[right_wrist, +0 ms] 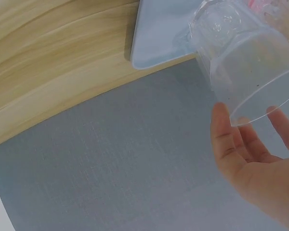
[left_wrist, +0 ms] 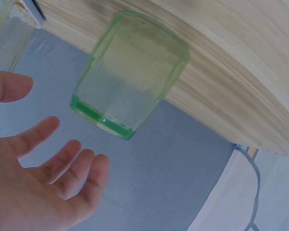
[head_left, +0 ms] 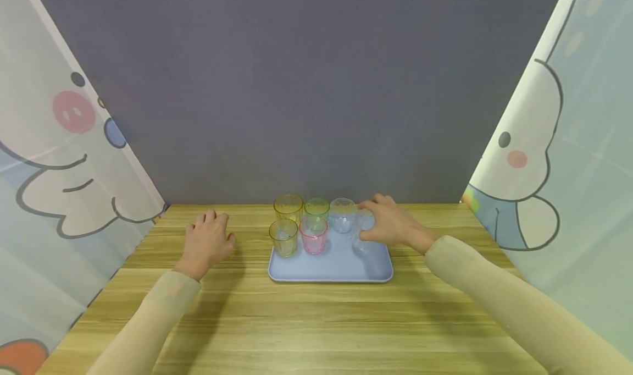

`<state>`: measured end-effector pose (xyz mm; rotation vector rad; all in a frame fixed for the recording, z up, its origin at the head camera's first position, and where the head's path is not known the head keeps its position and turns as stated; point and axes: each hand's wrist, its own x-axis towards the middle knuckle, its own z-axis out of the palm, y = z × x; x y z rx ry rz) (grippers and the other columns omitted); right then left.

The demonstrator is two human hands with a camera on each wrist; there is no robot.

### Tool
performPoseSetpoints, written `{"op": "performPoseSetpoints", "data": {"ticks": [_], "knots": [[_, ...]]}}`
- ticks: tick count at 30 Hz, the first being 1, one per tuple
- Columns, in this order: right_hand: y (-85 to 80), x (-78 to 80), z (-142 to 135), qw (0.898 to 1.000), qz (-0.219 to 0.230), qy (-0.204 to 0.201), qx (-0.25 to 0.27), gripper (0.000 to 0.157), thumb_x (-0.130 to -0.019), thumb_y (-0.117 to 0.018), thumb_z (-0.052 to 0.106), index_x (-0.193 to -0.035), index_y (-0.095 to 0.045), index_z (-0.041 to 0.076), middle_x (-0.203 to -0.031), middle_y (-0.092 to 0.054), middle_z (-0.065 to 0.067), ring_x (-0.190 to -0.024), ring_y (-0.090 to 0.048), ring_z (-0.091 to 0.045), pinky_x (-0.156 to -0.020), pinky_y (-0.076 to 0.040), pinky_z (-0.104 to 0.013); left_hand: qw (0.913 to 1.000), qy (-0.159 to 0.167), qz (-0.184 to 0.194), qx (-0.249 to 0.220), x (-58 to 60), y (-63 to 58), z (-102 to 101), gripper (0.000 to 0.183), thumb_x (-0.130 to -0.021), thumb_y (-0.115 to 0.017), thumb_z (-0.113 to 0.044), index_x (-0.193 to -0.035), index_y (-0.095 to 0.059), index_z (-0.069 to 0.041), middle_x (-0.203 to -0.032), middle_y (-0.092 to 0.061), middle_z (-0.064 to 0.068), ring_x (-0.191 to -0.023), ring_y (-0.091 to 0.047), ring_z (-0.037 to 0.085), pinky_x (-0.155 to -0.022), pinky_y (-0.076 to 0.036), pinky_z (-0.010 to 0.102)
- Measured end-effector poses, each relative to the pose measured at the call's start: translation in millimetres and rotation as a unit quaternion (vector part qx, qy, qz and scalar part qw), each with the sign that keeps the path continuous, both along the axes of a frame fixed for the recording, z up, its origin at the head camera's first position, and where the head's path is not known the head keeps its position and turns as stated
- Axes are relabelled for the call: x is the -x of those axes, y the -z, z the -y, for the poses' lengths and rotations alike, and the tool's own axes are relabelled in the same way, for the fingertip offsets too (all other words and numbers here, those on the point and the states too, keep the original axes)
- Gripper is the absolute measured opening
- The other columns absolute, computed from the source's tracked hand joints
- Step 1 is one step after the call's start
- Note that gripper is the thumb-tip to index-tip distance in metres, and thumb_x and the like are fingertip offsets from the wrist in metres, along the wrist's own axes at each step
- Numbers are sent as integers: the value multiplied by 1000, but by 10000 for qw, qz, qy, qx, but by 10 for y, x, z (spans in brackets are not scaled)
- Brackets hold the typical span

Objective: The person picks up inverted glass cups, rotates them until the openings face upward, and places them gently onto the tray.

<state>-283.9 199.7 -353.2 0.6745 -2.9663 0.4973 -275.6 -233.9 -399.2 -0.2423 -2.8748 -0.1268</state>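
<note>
My right hand [head_left: 393,221] grips a clear glass [right_wrist: 253,72] near its rim, thumb and fingers around it, over the right side of a pale blue tray [head_left: 341,266]. My left hand [head_left: 205,240] is off to the left, fingers spread and holding nothing. In the left wrist view, a green glass [left_wrist: 130,74] stands mouth down on the wooden table, a short way from the fingertips; the head view hides it behind the hand. On the tray are a pink glass [head_left: 314,240], another clear glass [head_left: 342,221], a green-tinted glass [head_left: 316,207] and two yellowish glasses, the front one [head_left: 284,243] darker-rimmed.
The wooden table [head_left: 316,320] ends at a grey backdrop [head_left: 316,105]. Curtains with cartoon figures hang at the left [head_left: 44,199] and right [head_left: 583,199]. The glasses on the tray stand close together toward its back and left.
</note>
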Motion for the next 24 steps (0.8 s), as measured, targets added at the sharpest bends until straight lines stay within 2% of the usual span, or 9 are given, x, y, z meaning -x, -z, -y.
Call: {"op": "performPoseSetpoints", "data": {"ticks": [6,15,24], "knots": [[16,34,20,10000,-28,40,-86,70,-74,-72,35,-138,-61,8,-129,-54,-14,-111,-47,-31,-82,-50,-47,9995,-195,251,0,27,24,46,55,-96,-62,-27,-140,-52,4,-131,-48,34,-122,-43,57,-88,-40,72],[126,128,-4,9999,-60,61,-147,71,-74,-73,35,-138,-61,8,-129,-53,-15,-111,-47,-31,-82,-50,-47,9989,-193,399,-163,28,94,135,56,-97,-58,-28,-141,-49,5,-133,-45,36,-119,-42,58,-85,-40,73],[178,232,-10,9996,-62,273,-55,71,-74,-72,37,-137,-62,8,-130,-54,-16,-111,-47,-32,-84,-50,-47,9986,-126,414,-305,26,94,143,56,-97,-57,-25,-142,-47,7,-133,-45,37,-121,-40,57,-86,-42,72]]}}
